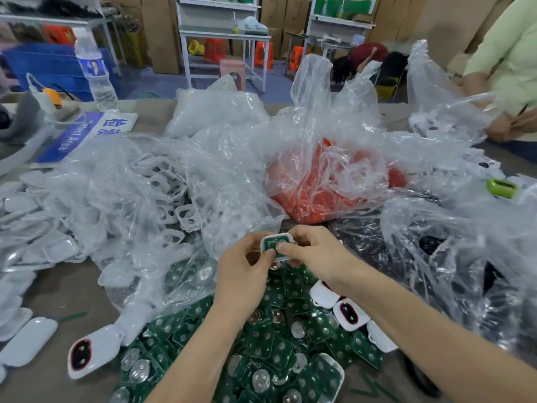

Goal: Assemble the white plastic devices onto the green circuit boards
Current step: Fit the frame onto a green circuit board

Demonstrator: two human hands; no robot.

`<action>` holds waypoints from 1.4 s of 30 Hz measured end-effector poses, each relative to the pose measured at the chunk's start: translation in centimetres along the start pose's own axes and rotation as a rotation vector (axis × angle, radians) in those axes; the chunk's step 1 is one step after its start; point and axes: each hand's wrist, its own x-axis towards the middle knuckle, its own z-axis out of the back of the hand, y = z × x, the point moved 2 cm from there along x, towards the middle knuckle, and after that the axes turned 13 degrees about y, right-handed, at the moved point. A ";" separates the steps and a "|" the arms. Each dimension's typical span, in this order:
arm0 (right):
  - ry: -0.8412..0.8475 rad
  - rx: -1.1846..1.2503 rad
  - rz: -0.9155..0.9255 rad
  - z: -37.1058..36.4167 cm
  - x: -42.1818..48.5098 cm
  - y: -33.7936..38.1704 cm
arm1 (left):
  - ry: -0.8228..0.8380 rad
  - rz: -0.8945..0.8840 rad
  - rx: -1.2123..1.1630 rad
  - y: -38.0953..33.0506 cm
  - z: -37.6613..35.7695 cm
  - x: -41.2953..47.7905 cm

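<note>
Over the green circuit boards (pixel 270 344) heaped at the near edge of the counter (pixel 72 289), left grip (pixel 244 271) and right grip (pixel 316 254) together pinch one white plastic device (pixel 273 242).

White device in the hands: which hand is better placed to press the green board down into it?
Probably right: the right hand has its thumb on the green board inside the white device, while the left hand only pinches the device's edge.
</note>
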 end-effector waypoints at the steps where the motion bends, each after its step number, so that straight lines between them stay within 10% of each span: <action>1: 0.013 0.049 0.036 0.1 -0.1 0.0 | 0.009 0.002 0.005 -0.1 0.2 0.1; 6: -0.098 0.269 0.235 -0.2 -1.6 -0.5 | 0.012 0.079 -0.198 -0.5 0.6 -0.1; 11: -0.456 -0.608 0.719 -0.2 -4.0 -0.7 | 0.204 0.246 -0.802 -1.7 -0.1 -0.5; 15: -0.417 -0.736 0.762 -0.4 -4.8 -1.1 | 0.274 0.257 -0.828 -1.8 -0.1 -0.4; 21: -0.234 0.179 0.378 0.8 -5.4 -1.0 | 0.315 0.330 -0.918 -1.7 -0.1 -0.4; 26: -0.061 0.476 0.196 0.6 -4.9 -0.8 | 0.344 0.318 -0.952 -1.8 -0.4 -0.6; 42: -0.034 0.567 0.235 0.2 -4.2 -1.3 | 0.264 0.074 -0.782 -1.6 -1.5 -0.7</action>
